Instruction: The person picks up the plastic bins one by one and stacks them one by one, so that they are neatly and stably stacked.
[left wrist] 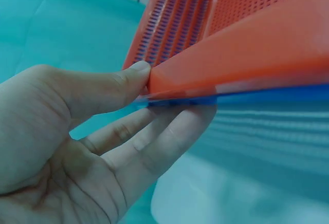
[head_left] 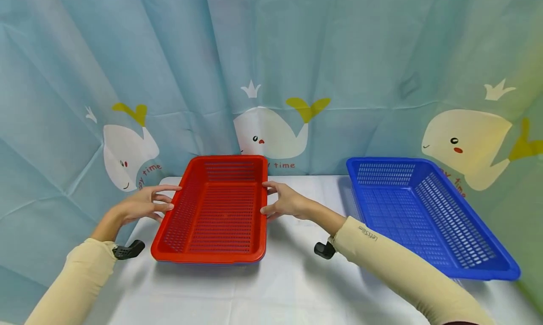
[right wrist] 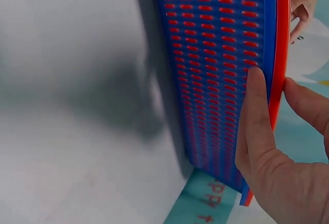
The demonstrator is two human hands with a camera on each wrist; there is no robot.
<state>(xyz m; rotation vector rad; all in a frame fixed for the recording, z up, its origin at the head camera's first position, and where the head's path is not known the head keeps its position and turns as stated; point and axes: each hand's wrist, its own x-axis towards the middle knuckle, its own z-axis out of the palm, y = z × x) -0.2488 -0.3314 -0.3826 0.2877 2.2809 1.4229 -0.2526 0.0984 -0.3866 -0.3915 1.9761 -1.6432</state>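
Note:
A red plastic basket [head_left: 225, 216] stands on the white table, nested in a blue basket [right wrist: 205, 54] whose side wall shows in the right wrist view. My left hand [head_left: 137, 205] holds the left rim; in the left wrist view its thumb [left wrist: 110, 88] lies against the red rim and its fingers are under the blue one. On the opposite side my right hand [head_left: 286, 202] grips the rim, the thumb at the red edge and the fingers along the blue wall. Nothing is visible inside the red basket.
Another blue basket [head_left: 390, 216] stands at the right of the table [head_left: 297, 287], beyond the right forearm. A light blue curtain [head_left: 365, 56] with whale prints hangs behind the table and along the left. Each wrist carries a black camera [head_left: 129, 250].

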